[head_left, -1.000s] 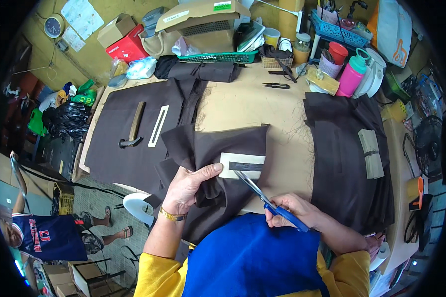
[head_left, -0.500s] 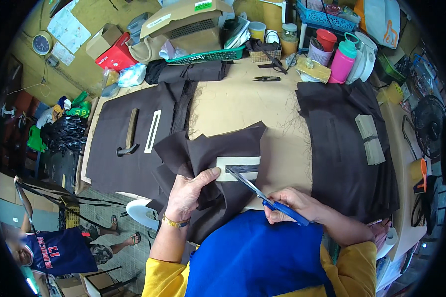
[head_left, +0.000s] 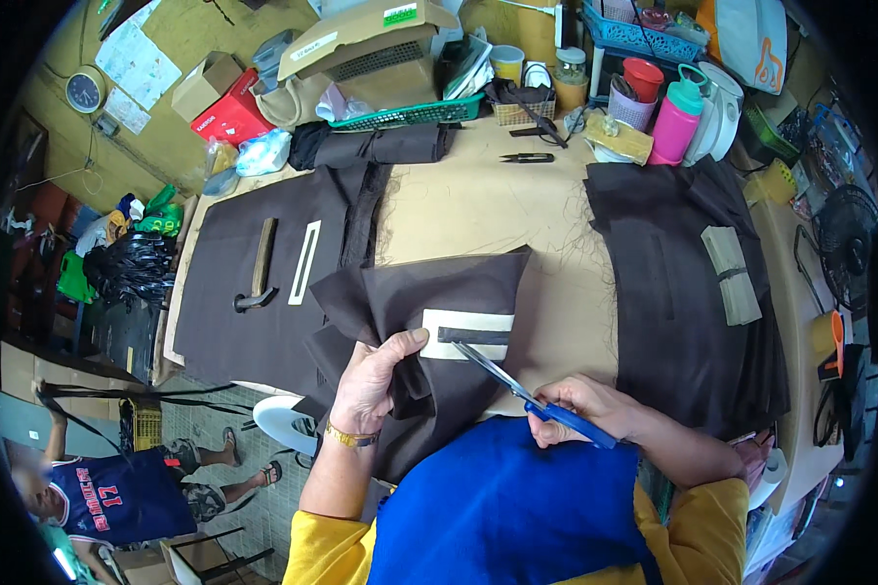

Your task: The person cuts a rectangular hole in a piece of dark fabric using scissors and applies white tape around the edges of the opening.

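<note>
My left hand point(head_left: 371, 388) pinches a bunched piece of dark brown fabric point(head_left: 463, 278), its thumb beside a cream rectangular frame point(head_left: 443, 351) on the cloth. A dark slot point(head_left: 473, 335) lies inside that frame. Gripped in my right hand point(head_left: 580, 405) is a pair of blue-handled scissors point(head_left: 502, 375); the tips point at the frame's lower edge, near the slot. Whether the blades touch the cloth I cannot tell. To the left, a hammer point(head_left: 262, 263) and a cream slotted template point(head_left: 304, 262) rest on more dark fabric point(head_left: 215, 292).
Stacked dark fabric point(head_left: 654, 292) with a tied khaki bundle point(head_left: 732, 275) lies at right. Small thread snips point(head_left: 527, 158) sit far back on the table point(head_left: 468, 200). A pink bottle point(head_left: 675, 122) and a green basket point(head_left: 410, 113) line the back. Another person point(head_left: 117, 492) is at lower left.
The scissor tips have shifted slightly down and right relative to the slot. My left hand keeps its hold on the fabric. The person at lower left has moved the black straps.
</note>
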A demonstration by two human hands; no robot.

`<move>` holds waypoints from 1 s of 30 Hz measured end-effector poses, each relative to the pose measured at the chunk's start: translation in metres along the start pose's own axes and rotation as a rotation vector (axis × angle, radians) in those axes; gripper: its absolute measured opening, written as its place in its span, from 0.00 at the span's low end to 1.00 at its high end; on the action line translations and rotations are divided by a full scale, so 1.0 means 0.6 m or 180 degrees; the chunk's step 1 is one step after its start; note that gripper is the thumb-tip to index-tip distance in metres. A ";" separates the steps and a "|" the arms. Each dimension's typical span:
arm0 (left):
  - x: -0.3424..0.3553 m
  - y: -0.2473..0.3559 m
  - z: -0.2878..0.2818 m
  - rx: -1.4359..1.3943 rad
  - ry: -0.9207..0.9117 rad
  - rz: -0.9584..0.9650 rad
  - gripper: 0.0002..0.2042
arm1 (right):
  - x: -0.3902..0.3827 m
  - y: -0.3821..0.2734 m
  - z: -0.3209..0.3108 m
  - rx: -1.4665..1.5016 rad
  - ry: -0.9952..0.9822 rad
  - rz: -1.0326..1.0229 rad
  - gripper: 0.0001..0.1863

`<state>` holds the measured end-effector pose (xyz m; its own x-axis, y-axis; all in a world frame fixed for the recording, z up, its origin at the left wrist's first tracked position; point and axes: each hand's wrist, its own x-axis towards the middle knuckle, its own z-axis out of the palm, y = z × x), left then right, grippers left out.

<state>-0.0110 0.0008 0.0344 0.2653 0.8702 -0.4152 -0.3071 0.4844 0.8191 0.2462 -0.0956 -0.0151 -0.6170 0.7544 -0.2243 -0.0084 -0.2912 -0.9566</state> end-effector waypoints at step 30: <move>-0.001 -0.007 -0.007 -0.0111 -0.0177 0.0048 0.22 | -0.032 -0.014 -0.013 0.0104 0.0217 0.0356 0.20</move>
<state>-0.0137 -0.0012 0.0296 0.3106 0.8715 -0.3795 -0.3428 0.4751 0.8104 0.2639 -0.1030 -0.0044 -0.5605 0.7541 -0.3423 0.0310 -0.3939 -0.9186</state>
